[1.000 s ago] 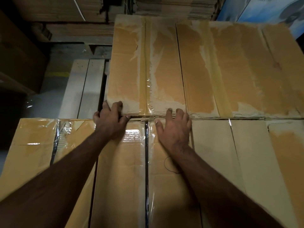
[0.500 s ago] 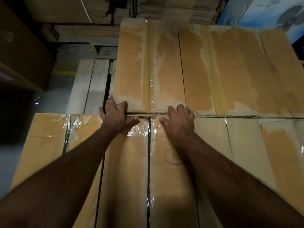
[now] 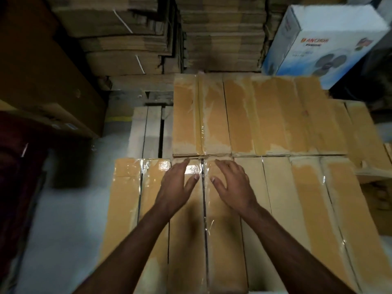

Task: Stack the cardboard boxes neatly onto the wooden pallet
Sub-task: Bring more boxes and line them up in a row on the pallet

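Long taped cardboard boxes lie side by side in two rows on the wooden pallet [image 3: 148, 132], whose bare slats show at the far left. The near row [image 3: 275, 198] runs toward me; the far row [image 3: 265, 115] butts against its far ends. My left hand [image 3: 176, 185] hovers or rests flat on a near-row box [image 3: 186, 230], fingers straight, holding nothing. My right hand [image 3: 232, 183] is spread over the neighbouring box [image 3: 222, 240] just across the dark gap. Both hands' fingertips are short of the seam between the rows.
Bundles of flat cardboard [image 3: 165, 35] are piled at the back. A white fan carton [image 3: 322, 43] leans at the back right. Big brown boxes [image 3: 42, 77] stand on the left, with grey floor [image 3: 63, 230] beside the pallet.
Both hands have let go of the far row's near edge and drawn back toward me, fingers now straight. The camera has pulled back and up, showing more of the room.
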A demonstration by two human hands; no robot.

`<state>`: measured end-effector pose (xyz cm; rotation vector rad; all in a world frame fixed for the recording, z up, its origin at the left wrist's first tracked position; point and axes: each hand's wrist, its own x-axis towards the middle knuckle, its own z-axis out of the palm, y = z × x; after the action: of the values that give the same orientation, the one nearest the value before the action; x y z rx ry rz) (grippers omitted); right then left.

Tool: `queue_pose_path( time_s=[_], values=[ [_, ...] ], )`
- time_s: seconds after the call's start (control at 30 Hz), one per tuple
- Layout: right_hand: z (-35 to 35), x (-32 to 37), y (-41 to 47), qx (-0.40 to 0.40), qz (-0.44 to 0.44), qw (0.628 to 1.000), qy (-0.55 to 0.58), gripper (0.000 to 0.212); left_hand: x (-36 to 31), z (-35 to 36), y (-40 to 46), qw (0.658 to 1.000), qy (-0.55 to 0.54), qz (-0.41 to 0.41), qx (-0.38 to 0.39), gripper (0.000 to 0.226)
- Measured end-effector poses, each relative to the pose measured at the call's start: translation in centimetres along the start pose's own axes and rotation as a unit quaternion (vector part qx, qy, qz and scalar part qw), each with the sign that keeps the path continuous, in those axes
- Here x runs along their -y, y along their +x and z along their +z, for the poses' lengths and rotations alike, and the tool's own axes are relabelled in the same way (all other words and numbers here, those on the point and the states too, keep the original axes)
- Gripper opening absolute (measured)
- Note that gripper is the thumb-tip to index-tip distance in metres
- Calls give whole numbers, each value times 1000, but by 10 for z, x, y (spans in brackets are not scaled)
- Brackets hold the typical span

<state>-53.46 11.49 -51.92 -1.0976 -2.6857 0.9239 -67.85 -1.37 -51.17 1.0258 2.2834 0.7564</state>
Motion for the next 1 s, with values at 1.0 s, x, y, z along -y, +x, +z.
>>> queue_pose_path(
  time_s=[1.0],
  values=[
    [-286, -170, -443, -187, 77, 963, 178, 39, -354, 172, -306, 975, -37, 181, 127, 27]
  ],
)
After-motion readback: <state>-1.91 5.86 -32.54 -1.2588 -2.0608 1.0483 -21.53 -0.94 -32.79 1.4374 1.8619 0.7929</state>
